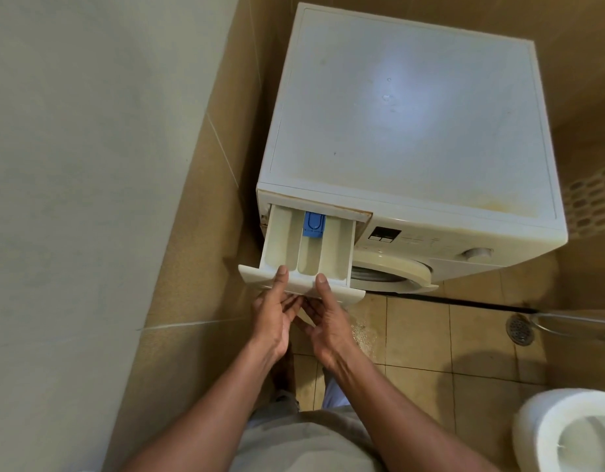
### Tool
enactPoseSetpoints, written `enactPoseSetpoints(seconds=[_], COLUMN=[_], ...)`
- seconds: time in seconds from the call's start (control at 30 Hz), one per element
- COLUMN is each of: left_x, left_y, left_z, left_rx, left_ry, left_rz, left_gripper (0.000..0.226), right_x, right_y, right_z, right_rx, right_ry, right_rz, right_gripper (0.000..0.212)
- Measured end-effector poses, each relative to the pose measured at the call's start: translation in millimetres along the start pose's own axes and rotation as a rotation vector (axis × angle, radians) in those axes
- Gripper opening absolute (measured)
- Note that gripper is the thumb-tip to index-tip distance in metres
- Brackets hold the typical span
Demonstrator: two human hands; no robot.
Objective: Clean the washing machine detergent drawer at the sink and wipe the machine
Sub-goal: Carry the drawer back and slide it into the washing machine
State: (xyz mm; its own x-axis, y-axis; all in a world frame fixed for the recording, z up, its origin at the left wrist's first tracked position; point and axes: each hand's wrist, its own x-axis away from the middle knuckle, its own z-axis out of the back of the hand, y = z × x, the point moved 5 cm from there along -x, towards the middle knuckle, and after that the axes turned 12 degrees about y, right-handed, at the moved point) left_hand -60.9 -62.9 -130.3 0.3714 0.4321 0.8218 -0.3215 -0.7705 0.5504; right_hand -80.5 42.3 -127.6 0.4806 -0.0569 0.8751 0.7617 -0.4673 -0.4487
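Note:
A cream front-loading washing machine stands in the corner, its flat top dusty and stained. Its detergent drawer is pulled far out at the top left of the front, showing pale compartments and a blue insert at the back. My left hand grips the drawer's front panel from below, thumb on its top edge. My right hand holds the same panel just to the right, thumb also on top. The fingers of both hands are hidden under the panel.
A tiled wall runs close on the left of the machine. The round door and control knob sit right of the drawer. A floor drain and a hose lie on the tiled floor. A white toilet is at bottom right.

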Motion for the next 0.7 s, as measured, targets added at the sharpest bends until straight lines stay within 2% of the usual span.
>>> enactPoseSetpoints(seconds=[0.1,0.4,0.7], left_x=[0,-17,-51], left_y=[-2,23,61], left_z=[-1,-39,-101], left_rx=[0.005,0.024,-0.005], left_ry=[-0.006,-0.027,-0.054], left_rz=[-0.005,-0.027,-0.029], left_gripper=[0.052,0.063,0.056], right_x=[0,-14,-58], right_y=[-1,-35,-89], right_z=[1,-28,-71], right_rx=[-0.011,0.031,0.104], right_ry=[0.005,-0.047,-0.039], right_rz=[-0.003,0.035,0.019], right_gripper=[0.044,0.056,0.067])
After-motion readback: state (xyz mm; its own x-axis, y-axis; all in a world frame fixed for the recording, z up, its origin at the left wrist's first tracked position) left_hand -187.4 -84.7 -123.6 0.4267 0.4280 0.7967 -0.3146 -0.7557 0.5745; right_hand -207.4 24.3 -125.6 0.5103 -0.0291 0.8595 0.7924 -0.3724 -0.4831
